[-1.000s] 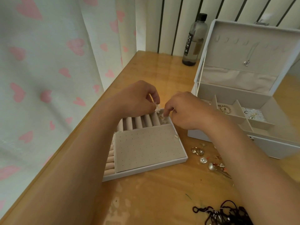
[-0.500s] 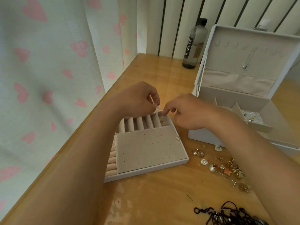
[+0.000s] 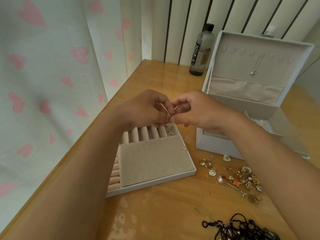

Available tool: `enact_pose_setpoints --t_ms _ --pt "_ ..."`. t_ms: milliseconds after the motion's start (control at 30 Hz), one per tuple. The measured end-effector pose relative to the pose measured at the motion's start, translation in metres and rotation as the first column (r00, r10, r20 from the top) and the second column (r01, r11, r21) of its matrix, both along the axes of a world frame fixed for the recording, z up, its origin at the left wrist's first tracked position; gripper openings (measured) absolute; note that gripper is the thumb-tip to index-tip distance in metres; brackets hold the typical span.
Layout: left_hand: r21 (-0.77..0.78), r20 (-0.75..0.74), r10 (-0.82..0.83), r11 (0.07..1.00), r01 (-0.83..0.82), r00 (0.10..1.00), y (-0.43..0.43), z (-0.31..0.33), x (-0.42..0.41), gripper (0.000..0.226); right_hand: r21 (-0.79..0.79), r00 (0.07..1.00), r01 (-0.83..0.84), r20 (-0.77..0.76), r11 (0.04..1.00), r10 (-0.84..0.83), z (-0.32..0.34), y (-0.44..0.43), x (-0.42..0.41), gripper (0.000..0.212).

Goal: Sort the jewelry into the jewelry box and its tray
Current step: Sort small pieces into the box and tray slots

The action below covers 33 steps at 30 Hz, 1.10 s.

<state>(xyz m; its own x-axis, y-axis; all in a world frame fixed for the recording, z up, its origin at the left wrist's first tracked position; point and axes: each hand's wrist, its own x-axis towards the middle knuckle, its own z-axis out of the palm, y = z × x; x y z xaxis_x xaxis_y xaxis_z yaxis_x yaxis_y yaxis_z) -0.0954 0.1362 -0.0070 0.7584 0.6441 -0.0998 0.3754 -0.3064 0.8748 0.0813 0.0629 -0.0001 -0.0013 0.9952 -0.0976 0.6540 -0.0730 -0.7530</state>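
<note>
The left hand (image 3: 145, 108) and right hand (image 3: 199, 110) meet fingertip to fingertip above the tray's far right corner, both pinching one tiny pale piece (image 3: 169, 115), too small to tell more. The white tray (image 3: 155, 183) holds beige rolls and a dotted pad. Loose gold and silver jewelry (image 3: 242, 177) lies on the counter (image 3: 164, 213) right of the tray, before the open box (image 3: 216, 144).

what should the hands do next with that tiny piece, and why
Probably lower it into the corner compartment of the tray. The left hand and right hand both pinch a tiny piece over that compartment, and small gold pieces lie in it.
</note>
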Motion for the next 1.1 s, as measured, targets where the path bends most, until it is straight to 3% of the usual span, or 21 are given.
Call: enact_pose_setpoints --t_ms 267,433,600,767,900,1000,1100 --pt "0.026 -0.052 0.137 0.99 -0.136 0.989 0.003 -0.005 0.003 0.023 -0.093 0.997 0.07 0.022 0.993 -0.068 0.003 0.006 -0.003 0.011" --pt "0.232 -0.109 0.127 0.968 -0.099 0.986 0.005 -0.01 0.009 0.014 -0.141 0.997 0.053 0.067 0.989 -0.044 -0.002 0.008 -0.007 0.001" --pt "0.25 -0.152 0.044 0.968 -0.005 0.987 0.006 -0.013 0.009 0.03 -0.175 0.988 0.057 0.152 0.983 -0.03 0.001 0.008 -0.006 0.012" --pt "0.259 -0.097 0.127 0.961 -0.098 0.987 0.012 -0.012 0.005 0.026 -0.105 0.955 0.069 0.294 0.992 -0.035 -0.001 0.008 -0.003 0.013" --pt "0.35 -0.227 0.122 0.936 -0.036 0.966 0.013 -0.014 0.007 0.017 -0.046 0.904 -0.006 0.426 0.999 0.025 -0.006 0.006 -0.006 0.009" --pt "0.337 -0.358 0.062 0.939 0.067 0.932 0.012 -0.017 0.007 0.005 -0.02 0.851 -0.055 0.523 0.998 0.058 -0.012 0.007 -0.009 0.01" --pt "0.312 -0.396 0.038 0.945 0.096 0.918 0.011 -0.019 0.009 0.004 -0.022 0.827 -0.083 0.557 0.996 0.081 -0.017 0.01 -0.012 0.016"
